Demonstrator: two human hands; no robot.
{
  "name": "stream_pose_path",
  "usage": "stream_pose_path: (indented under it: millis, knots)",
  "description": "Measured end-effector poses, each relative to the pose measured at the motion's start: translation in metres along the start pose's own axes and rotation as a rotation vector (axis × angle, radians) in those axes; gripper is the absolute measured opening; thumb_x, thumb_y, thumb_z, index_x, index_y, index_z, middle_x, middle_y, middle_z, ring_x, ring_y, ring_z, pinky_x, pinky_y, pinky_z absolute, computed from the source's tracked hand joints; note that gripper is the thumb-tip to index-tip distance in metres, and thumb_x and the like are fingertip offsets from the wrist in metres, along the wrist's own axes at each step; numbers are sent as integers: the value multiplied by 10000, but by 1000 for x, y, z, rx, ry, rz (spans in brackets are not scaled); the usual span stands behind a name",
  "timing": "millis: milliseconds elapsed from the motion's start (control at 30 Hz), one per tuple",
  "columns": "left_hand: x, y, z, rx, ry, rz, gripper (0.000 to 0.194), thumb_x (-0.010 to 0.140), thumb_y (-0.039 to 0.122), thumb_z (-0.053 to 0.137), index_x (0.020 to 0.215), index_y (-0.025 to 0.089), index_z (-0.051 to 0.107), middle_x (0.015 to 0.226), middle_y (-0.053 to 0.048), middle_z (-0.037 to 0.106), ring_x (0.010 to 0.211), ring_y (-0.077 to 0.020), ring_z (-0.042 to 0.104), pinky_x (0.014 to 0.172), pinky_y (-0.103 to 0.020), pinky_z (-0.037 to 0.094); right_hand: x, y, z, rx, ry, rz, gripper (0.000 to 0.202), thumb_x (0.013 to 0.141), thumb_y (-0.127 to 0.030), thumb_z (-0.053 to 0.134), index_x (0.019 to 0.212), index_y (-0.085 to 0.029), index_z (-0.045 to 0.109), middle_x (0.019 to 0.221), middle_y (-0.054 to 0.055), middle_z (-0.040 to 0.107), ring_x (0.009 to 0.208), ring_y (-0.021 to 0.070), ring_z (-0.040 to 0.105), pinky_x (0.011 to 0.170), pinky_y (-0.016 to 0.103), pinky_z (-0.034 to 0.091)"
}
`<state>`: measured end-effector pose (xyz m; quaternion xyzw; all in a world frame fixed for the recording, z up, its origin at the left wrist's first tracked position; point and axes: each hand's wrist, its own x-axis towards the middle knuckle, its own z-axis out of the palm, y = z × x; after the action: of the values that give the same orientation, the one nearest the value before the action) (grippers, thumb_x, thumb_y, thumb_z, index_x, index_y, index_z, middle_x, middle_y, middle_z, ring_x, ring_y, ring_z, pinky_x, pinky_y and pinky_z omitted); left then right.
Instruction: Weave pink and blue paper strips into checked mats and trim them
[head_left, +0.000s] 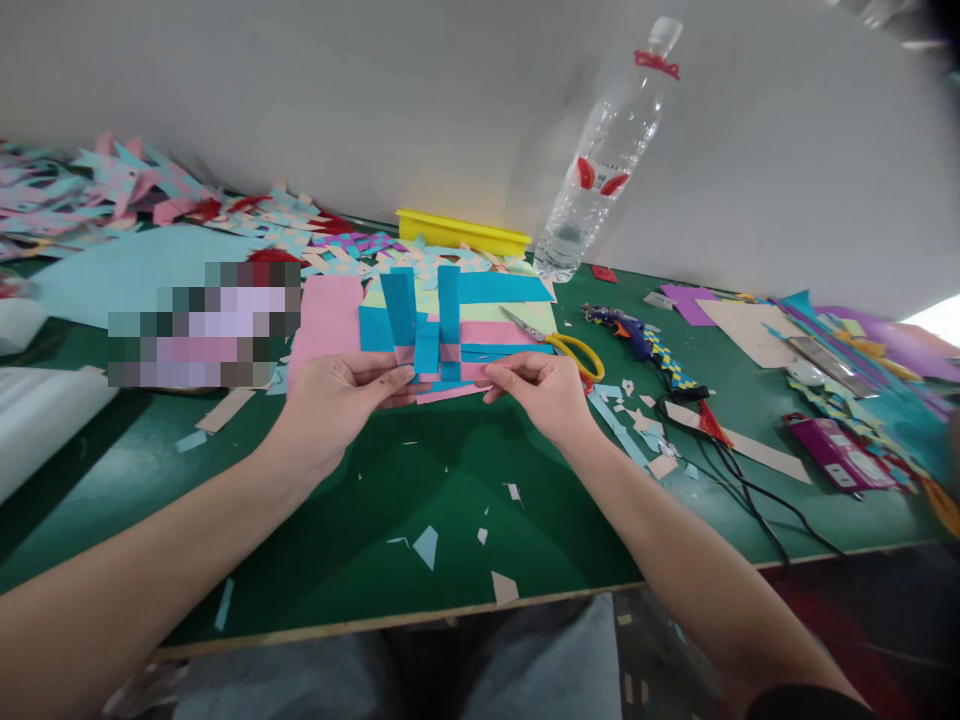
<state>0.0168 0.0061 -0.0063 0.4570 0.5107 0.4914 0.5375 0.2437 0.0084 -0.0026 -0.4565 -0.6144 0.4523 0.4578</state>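
Between both hands is a small weave of blue and pink paper strips (427, 345), with blue strips standing up from it. My left hand (352, 390) pinches its left side between thumb and fingers. At the right side, my right hand (536, 385) pinches the end of a pink strip in the weave. Behind it lie a pink paper sheet (322, 320) and blue strips (502, 288). Scissors with yellow handles (581, 355) rest just past my right hand, their blades pointing away to the left.
A clear water bottle (600, 160) leans by the grey wall, near a yellow strip-shaped block (465, 232). To the right are a glue gun (637, 335) with a black cord, a purple box (836, 455) and paper scraps. Woven strips (127, 185) pile up at the left.
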Motion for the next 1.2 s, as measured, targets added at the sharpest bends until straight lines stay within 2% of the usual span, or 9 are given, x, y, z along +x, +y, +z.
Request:
stream_pose_path:
  millis: [233, 367, 633, 767, 900, 967, 1067, 1133, 1200]
  knots:
    - [1, -2, 0, -30, -10, -21, 325, 628, 334, 842, 879, 150, 751, 838, -50, 770, 832, -240, 734, 830, -357, 599, 0, 0, 0, 7, -33, -4, 249, 802, -437, 684, 844, -195, 724, 774, 44, 749, 611, 163, 711, 654, 313, 579]
    - [2, -2, -3, -41, -26, -36, 311, 651, 323, 831, 894, 146, 749, 798, -32, 766, 812, -207, 731, 837, -339, 593, 0, -1, -1, -1, -32, -12, 246, 789, -426, 701, 836, -187, 727, 784, 47, 754, 592, 154, 705, 663, 302, 575]
    - [2, 0, -3, -46, -62, -52, 235, 692, 301, 805, 882, 173, 753, 852, -4, 767, 814, -184, 731, 833, -317, 596, 2, 2, -2, -10, -47, 37, 299, 788, -476, 683, 852, -187, 726, 830, 66, 760, 612, 158, 708, 690, 322, 569]
    - [4, -4, -6, -11, -51, -63, 244, 670, 326, 820, 857, 184, 755, 828, -37, 768, 834, -225, 733, 871, -361, 596, 5, 1, -7, -19, -71, 101, 326, 760, -493, 700, 832, -177, 728, 802, 70, 762, 585, 153, 699, 665, 317, 571]
    - [7, -7, -9, 5, -18, -3, 295, 680, 363, 812, 902, 180, 746, 891, -66, 766, 885, -256, 724, 902, -402, 585, 11, 3, -14, 0, -91, 126, 344, 732, -491, 730, 812, -157, 719, 738, 68, 751, 564, 147, 684, 628, 303, 574]
    - [8, -6, -10, 13, -4, 9, 308, 689, 365, 807, 921, 176, 741, 892, -65, 764, 874, -248, 725, 896, -395, 585, 13, 6, -17, 21, -48, 105, 345, 730, -498, 732, 746, -155, 698, 675, 54, 731, 532, 138, 661, 599, 292, 567]
    - [8, -6, -11, 3, -10, 1, 294, 683, 372, 814, 898, 184, 743, 857, -48, 759, 842, -222, 724, 869, -356, 592, 16, 9, -18, 83, 105, 59, 362, 766, -528, 686, 757, -165, 681, 681, 46, 722, 525, 130, 645, 583, 289, 558]
    - [7, -5, -10, -13, -43, -19, 280, 666, 383, 825, 852, 190, 747, 833, -34, 752, 818, -201, 719, 851, -325, 594, 16, 7, -17, 117, 188, 23, 377, 795, -544, 645, 829, -172, 689, 770, 58, 738, 607, 146, 676, 639, 303, 569]
    - [6, -4, -9, -22, -81, -43, 287, 657, 404, 829, 831, 190, 749, 822, -24, 742, 772, -174, 710, 832, -300, 595, 14, 3, -16, 140, 193, 3, 388, 808, -547, 624, 890, -176, 698, 873, 72, 747, 748, 169, 705, 754, 324, 569]
